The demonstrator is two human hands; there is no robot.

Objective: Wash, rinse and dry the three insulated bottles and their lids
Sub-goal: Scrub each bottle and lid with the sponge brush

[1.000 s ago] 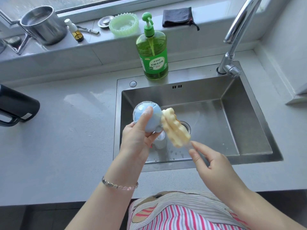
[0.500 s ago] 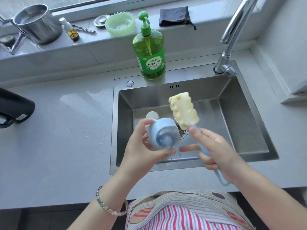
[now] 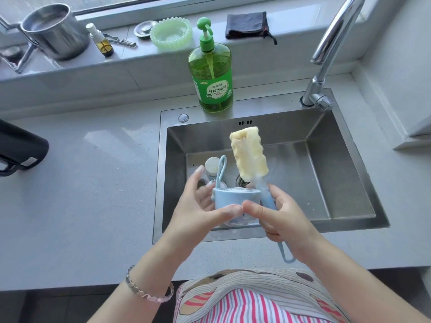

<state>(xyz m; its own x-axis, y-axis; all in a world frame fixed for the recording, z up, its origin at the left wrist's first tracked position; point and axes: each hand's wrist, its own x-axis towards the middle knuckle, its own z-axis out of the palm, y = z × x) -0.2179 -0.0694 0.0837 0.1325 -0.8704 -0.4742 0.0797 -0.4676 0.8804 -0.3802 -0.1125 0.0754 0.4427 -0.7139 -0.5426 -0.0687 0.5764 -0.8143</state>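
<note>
Grey stone counter point(image 3: 81, 194) framed a steel sink point(image 3: 345, 183) at centre. Left hand point(image 3: 198, 206) gripped a pale blue round lid point(image 3: 235, 199); right hand point(image 3: 286, 217) clasped a yellow sponge brush point(image 3: 249, 155), thumb seemingly touching the lid.

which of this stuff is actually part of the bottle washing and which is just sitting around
In the job: blue lid held by the left hand, sponge brush gripped by the right hand, dish soap, white lid in the sink, black bottle.
Lying about: steel mug, green dish, small spray bottle, dark cloth.
</note>
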